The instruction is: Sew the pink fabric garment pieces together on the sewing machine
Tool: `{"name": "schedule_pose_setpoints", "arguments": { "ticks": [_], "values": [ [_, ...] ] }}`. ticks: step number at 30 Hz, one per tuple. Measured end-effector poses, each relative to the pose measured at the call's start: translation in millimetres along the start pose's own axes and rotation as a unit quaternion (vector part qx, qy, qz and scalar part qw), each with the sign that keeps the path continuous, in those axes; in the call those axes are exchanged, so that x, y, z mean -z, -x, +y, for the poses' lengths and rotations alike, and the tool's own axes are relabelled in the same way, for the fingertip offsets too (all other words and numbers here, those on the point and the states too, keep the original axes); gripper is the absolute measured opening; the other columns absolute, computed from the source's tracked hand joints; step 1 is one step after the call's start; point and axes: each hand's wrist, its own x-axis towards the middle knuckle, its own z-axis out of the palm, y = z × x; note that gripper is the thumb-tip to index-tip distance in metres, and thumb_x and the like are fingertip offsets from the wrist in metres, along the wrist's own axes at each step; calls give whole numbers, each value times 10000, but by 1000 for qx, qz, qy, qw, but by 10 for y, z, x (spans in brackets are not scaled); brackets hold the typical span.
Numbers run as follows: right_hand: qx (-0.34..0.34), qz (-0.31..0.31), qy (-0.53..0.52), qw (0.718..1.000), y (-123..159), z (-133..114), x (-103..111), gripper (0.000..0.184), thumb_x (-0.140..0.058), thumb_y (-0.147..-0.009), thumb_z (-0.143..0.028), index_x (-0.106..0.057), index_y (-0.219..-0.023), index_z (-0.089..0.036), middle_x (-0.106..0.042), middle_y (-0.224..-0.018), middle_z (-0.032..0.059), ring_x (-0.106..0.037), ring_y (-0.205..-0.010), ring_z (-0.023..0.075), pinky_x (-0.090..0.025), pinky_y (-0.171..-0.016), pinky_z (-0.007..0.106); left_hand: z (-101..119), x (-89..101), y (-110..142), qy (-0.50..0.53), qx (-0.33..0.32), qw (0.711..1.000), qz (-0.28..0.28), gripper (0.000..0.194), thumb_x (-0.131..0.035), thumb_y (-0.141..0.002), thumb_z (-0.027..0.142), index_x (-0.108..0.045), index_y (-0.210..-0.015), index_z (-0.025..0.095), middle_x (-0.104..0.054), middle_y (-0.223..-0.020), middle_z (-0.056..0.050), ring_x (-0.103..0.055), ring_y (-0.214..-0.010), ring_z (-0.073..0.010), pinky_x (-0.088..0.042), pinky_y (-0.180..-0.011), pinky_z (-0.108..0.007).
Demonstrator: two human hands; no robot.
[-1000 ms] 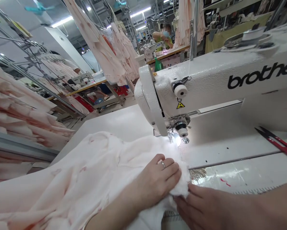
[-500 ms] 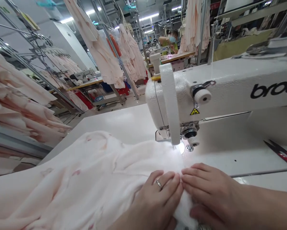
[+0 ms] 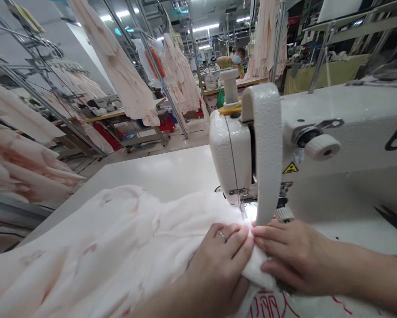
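A pale pink printed garment (image 3: 119, 247) of soft cloth is spread over the white sewing table, running under the lit needle area of a white sewing machine (image 3: 268, 145). Just in front of the presser foot (image 3: 244, 210), my left hand (image 3: 218, 260), with a ring on one finger, presses and grips the cloth with curled fingers; its thumb is hidden. Beside it, fingertips almost touching, my right hand (image 3: 294, 251) holds the cloth's right edge between fingers and thumb. The machine's white curved arm (image 3: 268, 154) partly covers the right fingertips.
Dark scissors with red handles (image 3: 392, 221) lie on the table at the right. Red writing (image 3: 268, 304) marks the surface at the bottom. Pink garments (image 3: 29, 154) hang on rails at the left. Further back, a masked person (image 3: 236, 62) sits at another machine.
Both hands and the cloth have moved slightly forward, closer to the needle. My view has shifted, so the machine looks larger and further right, and red writing now shows below.
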Motion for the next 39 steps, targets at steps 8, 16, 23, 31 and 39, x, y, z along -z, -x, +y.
{"name": "schedule_pose_setpoints", "arguments": {
  "ticks": [8, 16, 23, 31, 39],
  "values": [
    [-51, -22, 31, 998, -67, 55, 28, 265, -384, -891, -264, -605, -859, -119, -620, -833, 85, -535, -762, 180, -394, -737, 324, -183, -34, -98, -11, 12, 999, -31, 328, -449, -765, 204, -505, -1074, 111, -567, -986, -117, -483, -941, -264, -389, -808, -467],
    [-21, 20, 73, 997, 98, -76, -9, 209, -386, -860, -202, -555, -752, -141, -489, -613, 14, -379, -507, 143, -238, -456, 287, -131, 2, -61, -13, 51, 999, 10, 279, -378, -794, 135, -512, -1037, 107, -523, -878, -110, -475, -831, -235, -437, -705, -412],
    [-5, 22, 95, 995, 97, -28, -74, 181, -352, -841, -112, -530, -810, -129, -492, -606, 2, -381, -477, 134, -219, -434, 291, -220, -37, -63, 92, 81, 988, 98, 142, -364, -861, 141, -491, -923, 155, -522, -835, -56, -507, -756, -162, -465, -659, -310],
    [64, -87, 174, 979, 130, -163, -15, 231, -340, -732, -37, -546, -814, -102, -505, -602, 43, -389, -459, 157, -228, -420, 312, -286, 28, -138, 19, -3, 994, 107, 129, -398, -877, 181, -513, -854, 126, -513, -735, -37, -494, -624, -126, -449, -548, -253],
    [124, -43, 237, 963, 117, -290, -7, 223, -345, -856, -150, -551, -820, -73, -528, -594, 72, -430, -461, 156, -281, -428, 311, -253, 131, -126, -71, -131, 989, -21, 189, -335, -872, 133, -510, -945, 122, -524, -685, -37, -485, -581, -141, -436, -498, -267]
  ]
}}
